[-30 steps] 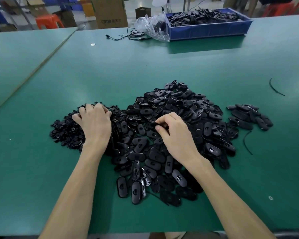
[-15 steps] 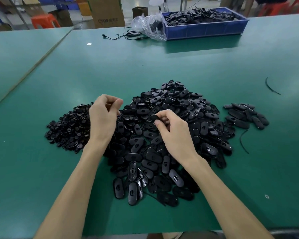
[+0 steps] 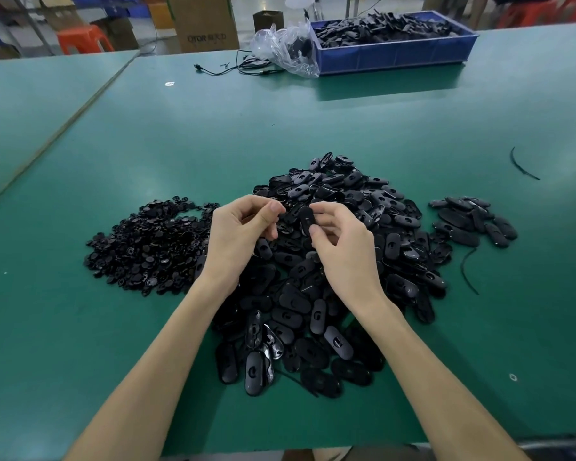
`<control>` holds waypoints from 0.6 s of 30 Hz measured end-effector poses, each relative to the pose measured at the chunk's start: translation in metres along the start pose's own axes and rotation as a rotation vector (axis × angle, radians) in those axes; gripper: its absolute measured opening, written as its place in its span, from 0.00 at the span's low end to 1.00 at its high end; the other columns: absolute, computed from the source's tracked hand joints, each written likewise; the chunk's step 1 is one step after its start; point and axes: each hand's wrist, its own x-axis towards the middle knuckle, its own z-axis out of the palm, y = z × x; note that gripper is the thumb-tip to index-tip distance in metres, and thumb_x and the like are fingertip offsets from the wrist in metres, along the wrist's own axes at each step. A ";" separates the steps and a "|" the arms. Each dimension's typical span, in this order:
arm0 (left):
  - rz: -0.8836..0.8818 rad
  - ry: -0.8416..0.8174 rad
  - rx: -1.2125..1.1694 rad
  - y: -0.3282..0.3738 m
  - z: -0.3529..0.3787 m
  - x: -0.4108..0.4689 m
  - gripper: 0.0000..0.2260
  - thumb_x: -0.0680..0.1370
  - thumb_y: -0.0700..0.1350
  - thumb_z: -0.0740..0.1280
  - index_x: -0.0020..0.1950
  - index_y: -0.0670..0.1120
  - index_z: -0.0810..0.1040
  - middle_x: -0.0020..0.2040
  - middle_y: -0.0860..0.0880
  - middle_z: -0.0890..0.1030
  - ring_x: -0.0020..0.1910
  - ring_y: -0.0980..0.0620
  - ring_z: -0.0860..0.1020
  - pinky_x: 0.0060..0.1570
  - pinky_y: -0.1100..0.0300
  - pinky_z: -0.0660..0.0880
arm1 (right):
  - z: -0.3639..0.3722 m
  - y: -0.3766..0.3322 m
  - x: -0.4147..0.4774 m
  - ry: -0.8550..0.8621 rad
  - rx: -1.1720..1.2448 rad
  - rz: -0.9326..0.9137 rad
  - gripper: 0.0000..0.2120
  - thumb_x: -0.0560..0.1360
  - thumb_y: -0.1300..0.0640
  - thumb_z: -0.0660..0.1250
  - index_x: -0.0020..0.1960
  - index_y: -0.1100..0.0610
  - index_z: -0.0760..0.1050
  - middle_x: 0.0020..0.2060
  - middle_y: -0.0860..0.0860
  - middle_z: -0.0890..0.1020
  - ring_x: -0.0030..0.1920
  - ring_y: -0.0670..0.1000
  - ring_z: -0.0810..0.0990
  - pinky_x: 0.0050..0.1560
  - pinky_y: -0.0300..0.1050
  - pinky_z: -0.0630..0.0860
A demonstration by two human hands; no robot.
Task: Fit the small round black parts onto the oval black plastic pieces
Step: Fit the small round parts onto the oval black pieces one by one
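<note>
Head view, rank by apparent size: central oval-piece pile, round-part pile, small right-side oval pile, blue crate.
1. central oval-piece pile
2. round-part pile and blue crate: look about alike, and the crate sits farther back, so unranked
3. small right-side oval pile

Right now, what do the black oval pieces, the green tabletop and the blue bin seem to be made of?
Black oval pieces: moulded plastic, semi-gloss; they catch highlights. Green tabletop: probably a rubbery mat, soft sheen. Blue bin: rigid plastic, ribbed walls.
</note>
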 end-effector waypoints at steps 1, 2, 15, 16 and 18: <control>-0.011 0.010 -0.005 0.000 0.000 0.000 0.12 0.77 0.52 0.72 0.47 0.43 0.85 0.32 0.48 0.80 0.32 0.53 0.76 0.37 0.62 0.76 | 0.000 0.000 0.000 0.002 0.007 0.004 0.14 0.82 0.66 0.67 0.63 0.52 0.79 0.49 0.39 0.82 0.51 0.38 0.82 0.52 0.29 0.77; -0.022 0.016 -0.017 0.000 -0.001 0.000 0.12 0.78 0.51 0.72 0.47 0.42 0.84 0.32 0.49 0.80 0.32 0.53 0.76 0.36 0.62 0.75 | 0.000 0.000 0.000 0.004 0.010 0.005 0.13 0.82 0.66 0.68 0.63 0.53 0.79 0.49 0.39 0.83 0.51 0.39 0.83 0.53 0.30 0.78; -0.069 -0.009 -0.121 0.000 -0.001 -0.001 0.07 0.80 0.37 0.70 0.57 0.37 0.83 0.45 0.43 0.86 0.37 0.52 0.82 0.44 0.61 0.81 | 0.000 0.000 0.000 0.023 0.025 0.024 0.13 0.81 0.63 0.70 0.64 0.54 0.80 0.51 0.45 0.84 0.52 0.42 0.84 0.58 0.40 0.81; -0.067 -0.010 -0.117 0.000 -0.001 -0.001 0.07 0.80 0.37 0.71 0.57 0.37 0.84 0.45 0.43 0.87 0.37 0.52 0.82 0.44 0.61 0.81 | 0.000 -0.001 0.000 0.022 0.026 0.025 0.13 0.81 0.63 0.71 0.64 0.54 0.80 0.51 0.45 0.84 0.52 0.42 0.84 0.57 0.40 0.81; -0.067 -0.012 -0.114 0.001 -0.001 -0.001 0.06 0.80 0.37 0.71 0.56 0.38 0.84 0.46 0.43 0.87 0.37 0.52 0.83 0.44 0.61 0.81 | 0.000 -0.001 -0.001 0.020 0.029 0.025 0.13 0.81 0.63 0.71 0.63 0.54 0.80 0.51 0.45 0.84 0.52 0.42 0.84 0.56 0.38 0.81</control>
